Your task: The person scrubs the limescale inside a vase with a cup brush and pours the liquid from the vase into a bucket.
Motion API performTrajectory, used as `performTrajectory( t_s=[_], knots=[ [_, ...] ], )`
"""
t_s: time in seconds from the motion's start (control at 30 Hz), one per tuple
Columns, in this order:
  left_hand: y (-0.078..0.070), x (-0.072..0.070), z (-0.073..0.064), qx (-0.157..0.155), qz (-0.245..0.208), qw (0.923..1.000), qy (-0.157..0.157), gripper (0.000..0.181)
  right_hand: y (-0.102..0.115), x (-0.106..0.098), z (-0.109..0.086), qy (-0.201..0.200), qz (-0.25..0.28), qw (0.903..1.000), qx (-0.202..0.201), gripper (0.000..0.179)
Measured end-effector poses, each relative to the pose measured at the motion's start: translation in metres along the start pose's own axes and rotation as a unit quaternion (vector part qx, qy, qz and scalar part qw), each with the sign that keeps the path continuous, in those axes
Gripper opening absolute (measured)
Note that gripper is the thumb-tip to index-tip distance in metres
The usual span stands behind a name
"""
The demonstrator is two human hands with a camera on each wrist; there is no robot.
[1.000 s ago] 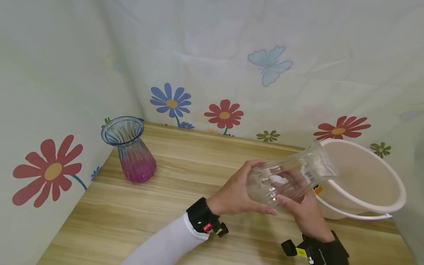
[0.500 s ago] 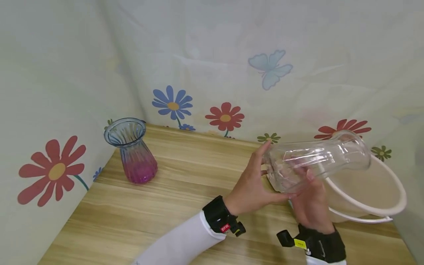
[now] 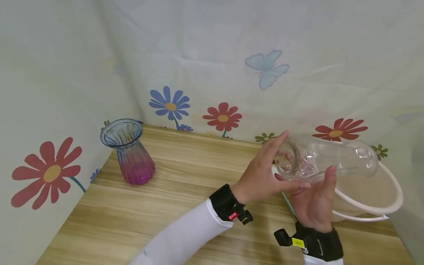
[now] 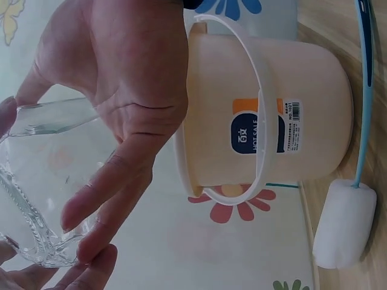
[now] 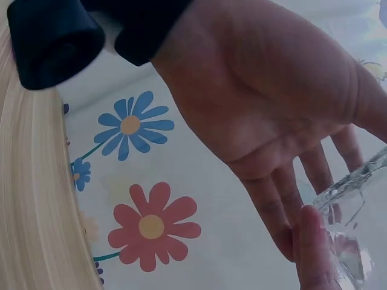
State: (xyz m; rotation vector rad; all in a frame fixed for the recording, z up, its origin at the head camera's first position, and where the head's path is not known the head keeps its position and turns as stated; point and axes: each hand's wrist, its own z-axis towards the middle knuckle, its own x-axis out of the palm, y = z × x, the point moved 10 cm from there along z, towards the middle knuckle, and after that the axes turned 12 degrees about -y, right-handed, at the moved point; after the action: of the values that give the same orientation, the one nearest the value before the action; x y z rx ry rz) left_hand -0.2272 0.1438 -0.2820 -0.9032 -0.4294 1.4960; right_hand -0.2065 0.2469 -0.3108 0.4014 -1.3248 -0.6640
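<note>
Both hands hold a clear glass vase (image 3: 334, 158), tilted nearly level with its mouth over the bucket on the right. My left hand (image 3: 260, 175) grips the base end, fingers along the back and thumb underneath. From below, my right hand (image 3: 313, 202) supports the vase, palm up, its thumb against the near side. The left wrist view shows the right hand (image 4: 136, 66) large, with the vase (image 4: 42, 157) beside its fingers. The left hand (image 5: 266, 90) fills much of the right wrist view, its fingers at the edge of the vase.
A beige bucket (image 3: 394, 202) with a white handle stands at the right. Beside it lies a sponge brush (image 4: 344, 223) with a teal handle. A blue-to-pink glass vase (image 3: 135, 158) stands at the back left of the wooden table (image 3: 179, 184). Flower-printed cloth (image 3: 205, 66) hangs behind.
The clear vase has moved to the right and turned, its mouth reaching farther over the bucket and its base now facing me. Both hands have moved with it and shifted their grip.
</note>
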Motion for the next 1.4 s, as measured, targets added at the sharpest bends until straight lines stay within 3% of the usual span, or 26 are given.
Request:
performTrajectory(
  t_s=[0.1,0.2,0.33,0.53,0.77,0.9,1.1,1.4],
  knots=[
    [0.001,0.004,0.004,-0.001,0.005,0.9999,0.012,0.124,-0.001,-0.003,0.000,-0.014,0.014,0.9998,0.005,0.077],
    [0.001,0.007,0.009,0.003,0.005,0.9997,0.023,0.121,-0.001,-0.006,-0.001,-0.024,-0.005,0.9997,0.005,0.079],
    [-0.005,0.008,0.017,0.033,0.011,0.9991,0.026,0.120,-0.003,-0.005,-0.001,-0.016,0.006,0.9997,0.017,0.081],
    [-0.016,0.009,0.027,0.062,0.026,0.9974,0.025,0.117,-0.003,-0.001,-0.001,0.007,0.058,0.9975,0.040,0.082],
    [-0.033,0.011,0.036,0.106,0.051,0.9930,0.003,0.116,-0.001,0.007,0.001,0.052,0.155,0.9847,0.061,0.078],
    [-0.036,0.013,0.038,0.108,0.061,0.9923,0.006,0.115,0.001,0.007,0.001,0.061,0.191,0.9778,0.059,0.077],
    [-0.039,0.013,0.038,0.113,0.068,0.9912,0.003,0.113,-0.001,0.008,0.000,0.066,0.190,0.9766,0.076,0.078],
    [-0.045,0.016,0.039,0.115,0.072,0.9907,0.006,0.114,0.003,0.014,-0.003,0.089,0.229,0.9654,0.088,0.080]
  ],
)
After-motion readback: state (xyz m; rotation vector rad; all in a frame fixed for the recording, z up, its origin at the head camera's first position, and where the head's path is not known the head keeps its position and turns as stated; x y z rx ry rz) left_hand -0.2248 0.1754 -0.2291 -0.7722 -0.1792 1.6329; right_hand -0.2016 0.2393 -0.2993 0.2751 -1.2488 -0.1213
